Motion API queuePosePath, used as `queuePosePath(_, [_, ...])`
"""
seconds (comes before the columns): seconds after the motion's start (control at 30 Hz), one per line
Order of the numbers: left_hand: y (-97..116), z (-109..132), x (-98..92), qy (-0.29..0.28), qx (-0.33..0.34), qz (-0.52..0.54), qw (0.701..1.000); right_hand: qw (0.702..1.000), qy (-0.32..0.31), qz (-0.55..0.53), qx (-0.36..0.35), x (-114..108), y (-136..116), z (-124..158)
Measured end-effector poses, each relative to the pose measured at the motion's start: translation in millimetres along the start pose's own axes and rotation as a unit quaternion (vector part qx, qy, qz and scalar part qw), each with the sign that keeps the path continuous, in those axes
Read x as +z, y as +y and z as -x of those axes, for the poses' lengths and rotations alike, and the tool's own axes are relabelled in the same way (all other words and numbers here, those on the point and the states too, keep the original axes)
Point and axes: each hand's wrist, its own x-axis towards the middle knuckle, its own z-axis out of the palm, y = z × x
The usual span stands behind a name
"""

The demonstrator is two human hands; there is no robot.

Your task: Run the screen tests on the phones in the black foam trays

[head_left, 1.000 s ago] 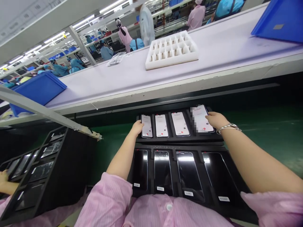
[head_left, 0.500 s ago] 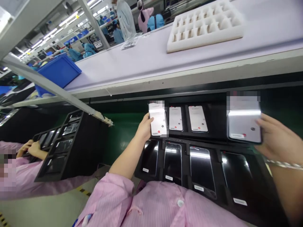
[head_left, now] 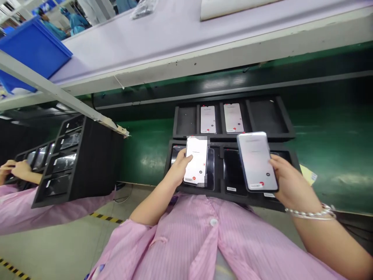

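The single head-worn view looks forward and down from just above the left hand and right hand, close to the flat glass smartphones they grip. It faces past them toward the long pale-lilac workbench beyond.

Left hand: moved off the upper black tray, now holding a smartphone over the lower black tray.
Right hand: moved in from the far right, now gripping a second smartphone, tilted, over the lower black tray.
Upper black tray: down from four phones to two, the outer slots now showing bare black foam.
View: tipped further down, so the white foam tray shows only as a strip along the top edge.
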Motion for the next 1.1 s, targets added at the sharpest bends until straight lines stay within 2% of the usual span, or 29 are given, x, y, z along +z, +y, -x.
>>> queuePosePath(0.13, [-32.5, -5.4, -9.2, 0.017, -0.025, -0.026, 0.999, 0.998, -0.003, -0.009, 0.069, 4.3, 33.1, 2.7])
queuePosePath(0.27, [-46.5, -7.6, -11.0, 0.001, -0.020, -0.064, 0.998, 0.996, -0.032, -0.036, 0.078, 16.9, 51.0, -0.9])
queuePosePath(0.4, [-48.1, -7.7, -15.8, -0.052, -0.003, -0.113, 0.992, 0.991, -0.087, -0.041, 0.094, 23.5, 59.8, -2.8])
queuePosePath(0.5, [-52.5, -1.6, -21.0, -0.060, 0.033, -0.176, 0.982, 0.984, -0.141, -0.048, 0.095, 20.5, 64.4, -0.8])
queuePosePath(0.6, [-56.0, 7.1, -22.3, -0.064, 0.090, -0.290, 0.951, 0.976, -0.194, -0.048, 0.090, 12.3, 67.1, 0.8])
queuePosePath(0.7, [-53.3, 10.7, -17.9, -0.060, 0.114, -0.375, 0.918, 0.969, -0.224, -0.043, 0.097, 5.1, 67.5, 1.2])
queuePosePath(0.8, [-46.5, 9.1, -11.0, -0.053, 0.111, -0.412, 0.903, 0.965, -0.240, -0.036, 0.096, 3.1, 66.8, 1.2])
queuePosePath(1.0, [-39.1, 9.2, -0.1, -0.048, 0.093, -0.485, 0.868, 0.967, -0.236, -0.019, 0.091, 7.8, 67.6, 0.8])
queuePosePath(1.1, [-40.6, 8.4, 0.0, -0.049, 0.099, -0.480, 0.870, 0.968, -0.235, -0.013, 0.088, 11.1, 66.8, 2.3])
